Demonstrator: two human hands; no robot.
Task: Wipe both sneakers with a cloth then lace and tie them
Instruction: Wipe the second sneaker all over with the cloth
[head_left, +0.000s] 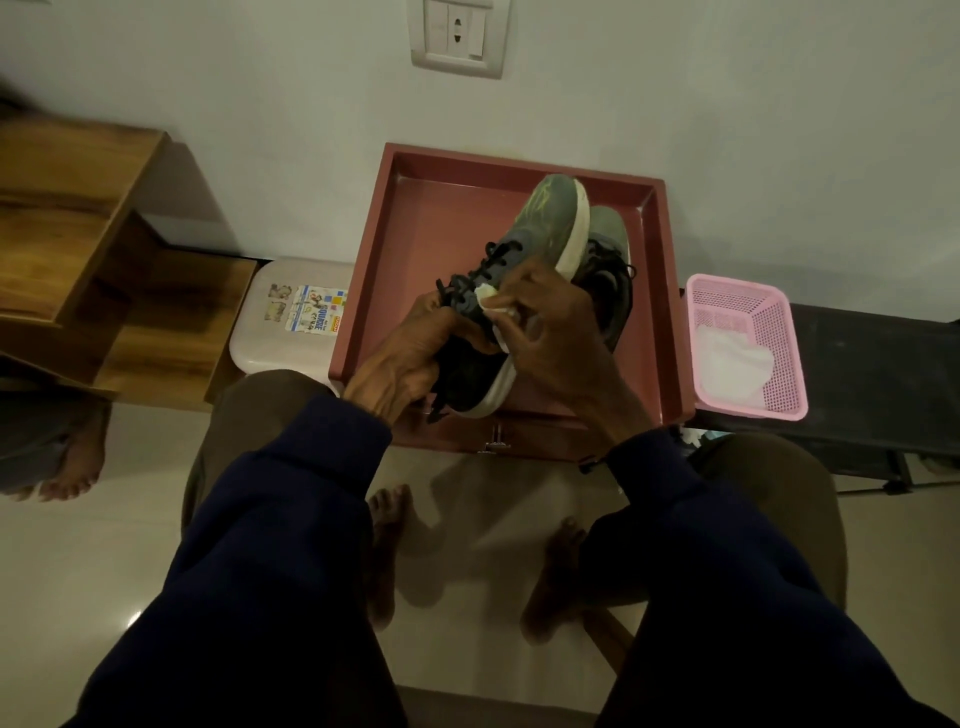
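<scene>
wiping: our left hand (410, 358) grasps the raised sneaker (545, 223), right hand (550, 332) pinches the cloth (493, 301) against it; we judge the second sneaker (608, 244) next.

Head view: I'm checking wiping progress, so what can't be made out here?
All head view.
The second sneaker: mostly hidden behind the held sneaker and right hand.
The cloth: largely covered by the right hand.
The held sneaker's heel: covered by the left hand.
The white contents of the pink basket: too dim to identify.
</scene>
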